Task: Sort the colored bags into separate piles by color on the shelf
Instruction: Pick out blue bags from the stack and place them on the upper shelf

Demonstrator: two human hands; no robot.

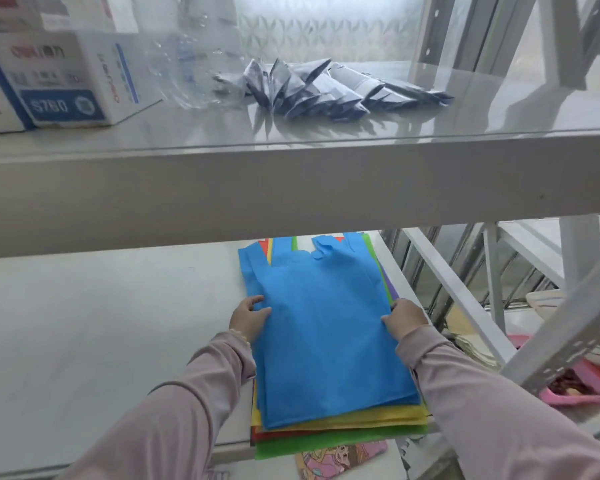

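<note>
Upper shelf [291,188]: a broad pale band across the middle of the frame, its glossy top filling the upper half.

Lower shelf [101,323]: pale surface in the lower left and centre, where I work.

My sleeves [174,410]: pale pink, entering from both bottom corners.

Stack of bags [340,434]: lies flat on the lower shelf, centre to lower right, its near end hanging past the shelf's front edge. Yellow, red and green layers show at the bottom; green and purple slivers along the right side.

Blue bag [326,334]: topmost in the stack, handles pointing away toward the upper shelf.

White box [59,81]: upper left, with blue print, standing on the upper shelf.

Folded dark-and-white packets [326,88]: a loose heap at upper centre, with a clear plastic wrapper [194,71] just left of them.

Pink tray [582,386]: right edge, beyond the rack's struts.

My left hand [248,318]: at the blue bag's left edge, fingers curled onto the fabric, grasping it.

My right hand [407,320]: at the right edge, thumb on top, pinching the stack's side.
</note>
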